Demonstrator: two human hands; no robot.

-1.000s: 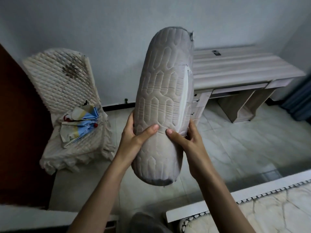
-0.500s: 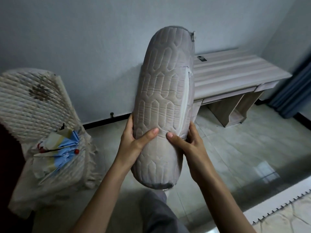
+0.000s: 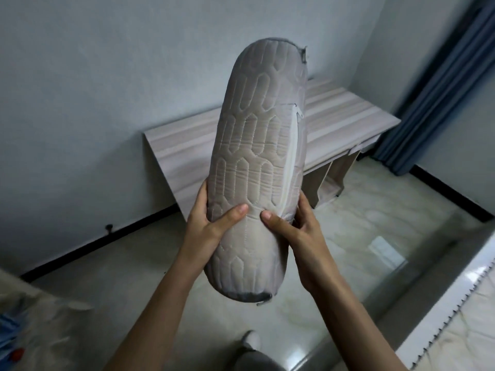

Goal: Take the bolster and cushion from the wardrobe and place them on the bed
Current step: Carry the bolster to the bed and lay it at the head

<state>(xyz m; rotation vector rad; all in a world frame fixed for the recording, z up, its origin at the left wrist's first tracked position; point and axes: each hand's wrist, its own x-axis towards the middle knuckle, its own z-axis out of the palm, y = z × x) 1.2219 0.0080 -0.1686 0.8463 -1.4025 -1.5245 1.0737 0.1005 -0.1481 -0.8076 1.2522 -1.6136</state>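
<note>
Pale walls (image 3: 93, 89) close off the far side of the room, with a dark skirting strip running along the bottom where they meet a glossy tiled floor (image 3: 361, 236). Against the wall stands a low wooden desk (image 3: 182, 145) with a striped grain top. Dark blue curtains (image 3: 442, 89) hang in the right-hand corner. At the lower right, the white edge of the bed (image 3: 439, 325) comes into the head view, with a dark zigzag trim along its quilted top. At the lower left there is a blurred bit of quilted cloth (image 3: 34, 330) with something blue and red on it; I cannot tell what it is.

Out in front of the person, held up in the air over the floor, is the bolster (image 3: 257, 162). It is a long grey quilted roll, standing nearly upright and leaning a little to the right at the top, with a white zip strip running down its right side. The left hand (image 3: 207, 228) grips it from the left near the lower end, fingers wrapped round behind and thumb pressed across the front. The right hand (image 3: 300, 231) grips it from the right at the same height, thumb on the front beside the zip, fingers curled round the far side. The two thumb tips lie near each other, not touching. Bolster and bed are well apart. A grey trouser leg and a shoe show at the bottom edge.
</note>
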